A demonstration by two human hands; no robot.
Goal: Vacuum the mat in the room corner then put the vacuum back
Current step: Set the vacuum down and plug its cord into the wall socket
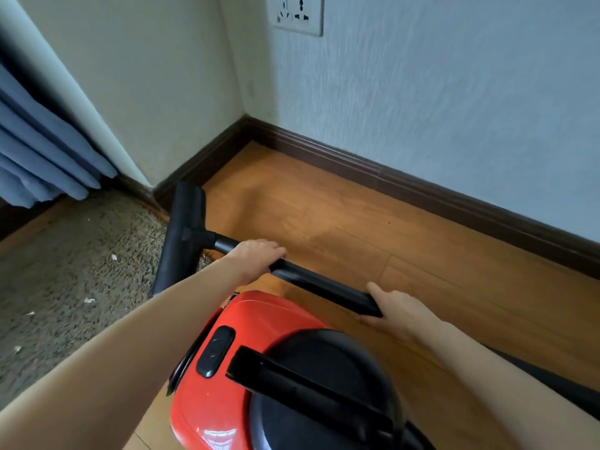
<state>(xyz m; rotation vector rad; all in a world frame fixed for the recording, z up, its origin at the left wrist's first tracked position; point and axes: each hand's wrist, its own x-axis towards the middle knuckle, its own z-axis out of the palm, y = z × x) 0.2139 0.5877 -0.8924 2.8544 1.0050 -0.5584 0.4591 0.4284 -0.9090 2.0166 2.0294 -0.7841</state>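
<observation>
A home room corner: wood floor (324,222), dark skirting board (422,186), blue curtain (39,147), wall socket (297,13).

Both forearms are bare right down to the wrists, with no sleeve reaching into sight. The left hand (256,254) and the right hand (401,315) are bare too, without gloves, rings, a watch or a band.
</observation>
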